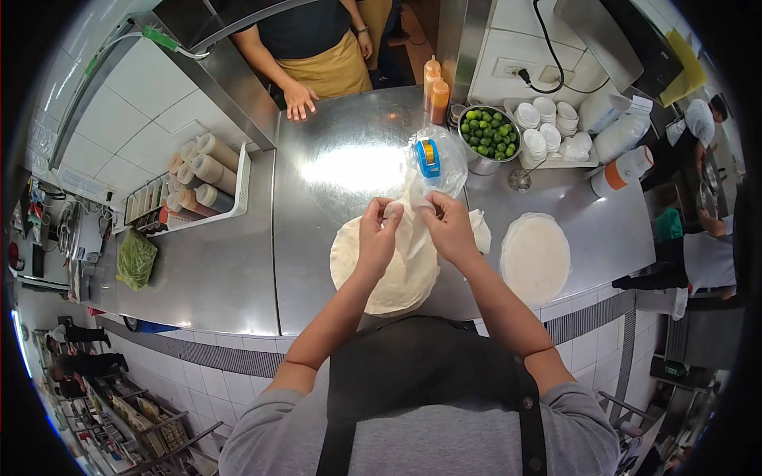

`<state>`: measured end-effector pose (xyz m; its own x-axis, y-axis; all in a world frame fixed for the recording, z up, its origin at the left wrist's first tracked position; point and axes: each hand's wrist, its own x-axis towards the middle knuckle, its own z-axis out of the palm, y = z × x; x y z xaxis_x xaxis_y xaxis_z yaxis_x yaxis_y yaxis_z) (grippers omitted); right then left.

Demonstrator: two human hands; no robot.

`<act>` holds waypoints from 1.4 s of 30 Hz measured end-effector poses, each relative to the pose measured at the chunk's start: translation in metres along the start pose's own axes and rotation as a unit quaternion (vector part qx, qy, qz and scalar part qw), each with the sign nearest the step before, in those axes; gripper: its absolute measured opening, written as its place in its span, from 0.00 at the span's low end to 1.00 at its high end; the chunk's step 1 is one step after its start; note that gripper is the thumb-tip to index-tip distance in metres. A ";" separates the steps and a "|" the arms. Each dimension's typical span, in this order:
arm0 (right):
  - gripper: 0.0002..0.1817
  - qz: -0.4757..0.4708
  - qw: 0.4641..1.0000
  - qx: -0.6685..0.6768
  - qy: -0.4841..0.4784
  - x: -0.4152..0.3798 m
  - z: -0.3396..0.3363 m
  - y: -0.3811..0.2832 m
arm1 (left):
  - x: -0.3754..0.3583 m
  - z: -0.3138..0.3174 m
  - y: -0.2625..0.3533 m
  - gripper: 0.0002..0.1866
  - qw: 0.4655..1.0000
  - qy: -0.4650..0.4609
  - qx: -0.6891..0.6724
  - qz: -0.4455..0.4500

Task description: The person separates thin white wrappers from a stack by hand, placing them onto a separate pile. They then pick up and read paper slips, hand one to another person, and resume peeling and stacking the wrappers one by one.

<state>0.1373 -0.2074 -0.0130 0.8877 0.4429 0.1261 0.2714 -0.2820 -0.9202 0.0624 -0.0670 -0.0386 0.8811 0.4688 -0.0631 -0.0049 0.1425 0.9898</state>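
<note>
Between my two hands hangs a thin, pale tortilla (412, 232), lifted and folded, its lower part lying over a stack of round flat tortillas (389, 289) on the steel counter. My left hand (379, 232) pinches the sheet on its left side. On the other side, my right hand (450, 228) has thumb and fingers closed on it too. A folded pale piece (479, 231) lies just right of my right hand. Farther right is a second round stack of tortillas (536, 258). Beyond my hands, a blue tape dispenser (428, 158) sits on a clear plastic bag (452, 170).
A metal bowl of limes (488, 136), sauce bottles (438, 101) and a tray of white cups (546, 127) stand at the back right. On the left are a white bottle rack (236, 208) and a green bag (136, 259). Across the counter, a person's hand (299, 100) rests on the edge.
</note>
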 end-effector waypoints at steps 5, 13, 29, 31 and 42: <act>0.12 0.001 0.998 0.059 -0.001 -0.003 0.009 -0.003 | -0.007 0.018 0.037 0.16 0.997 -0.016 -0.076 -0.013; 0.08 0.063 0.944 0.321 0.045 -0.017 -0.003 -0.009 | 0.015 -0.011 0.014 0.13 0.999 0.020 -0.001 0.044; 0.12 0.094 0.961 0.251 -0.072 0.021 -0.024 0.004 | -0.008 -0.006 0.037 0.13 0.996 0.016 -0.089 0.019; 0.17 0.081 0.947 0.310 0.018 0.020 -0.017 0.019 | -0.005 -0.023 0.036 0.13 0.990 0.069 -0.125 0.003; 0.16 0.164 0.949 0.246 -0.107 0.003 0.005 0.012 | -0.023 -0.022 0.038 0.12 0.995 -0.079 -0.064 -0.019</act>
<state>0.1412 -0.2049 -0.0253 0.7846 0.5768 -0.2274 -0.2603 -0.0265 -0.9652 0.0319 -0.0532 -0.0027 0.9452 0.3191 -0.0690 -0.0216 0.2720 0.9620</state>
